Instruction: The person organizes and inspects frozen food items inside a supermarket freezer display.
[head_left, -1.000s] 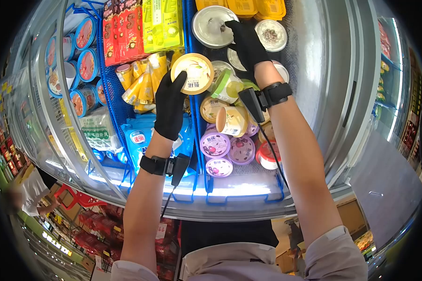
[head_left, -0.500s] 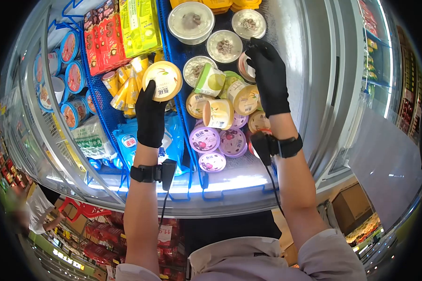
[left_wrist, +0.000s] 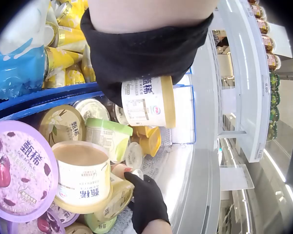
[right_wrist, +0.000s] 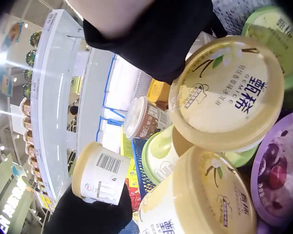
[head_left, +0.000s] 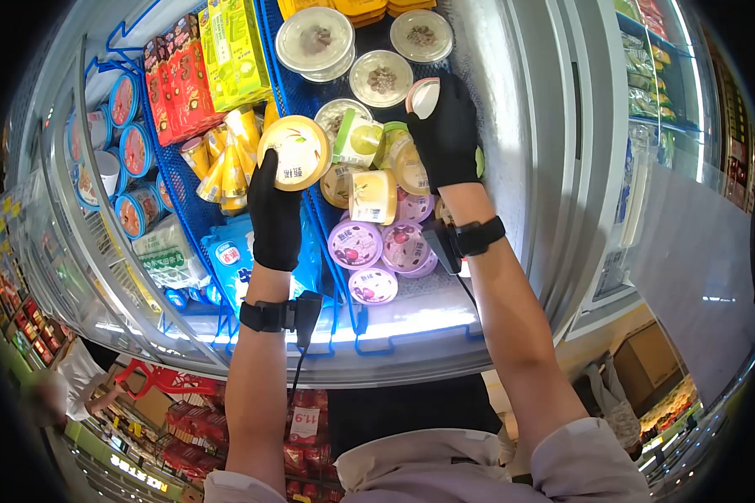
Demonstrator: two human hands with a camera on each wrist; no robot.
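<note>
My black-gloved left hand (head_left: 275,220) holds an ice cream tub (head_left: 297,149) with a cream-yellow lid, thumb over the lid's near edge. In the left wrist view, the white printed side of this tub (left_wrist: 142,103) shows beside the glove. On the right side of the freezer, my gloved right hand (head_left: 447,138) grips a small pink-rimmed tub (head_left: 422,98), whose lower part the fingers hide. Close by that hand lie a green-and-white tub (head_left: 358,142) on its side, a tipped vanilla tub (head_left: 372,198) and purple-lidded tubs (head_left: 355,245).
Clear-lidded tubs (head_left: 315,40) stand farther back. A blue wire divider (head_left: 270,54) separates the tubs from yellow-wrapped cones (head_left: 226,168), blue bags (head_left: 242,249) and red boxes (head_left: 184,88). The freezer's frame (head_left: 554,159) runs along the right. Another person (head_left: 80,377) is at lower left.
My right hand has left a large clear-lidded tub at the back, come nearer and right, and taken hold of the pink-rimmed tub. My left hand keeps the vanilla tub. The head view has shifted.
</note>
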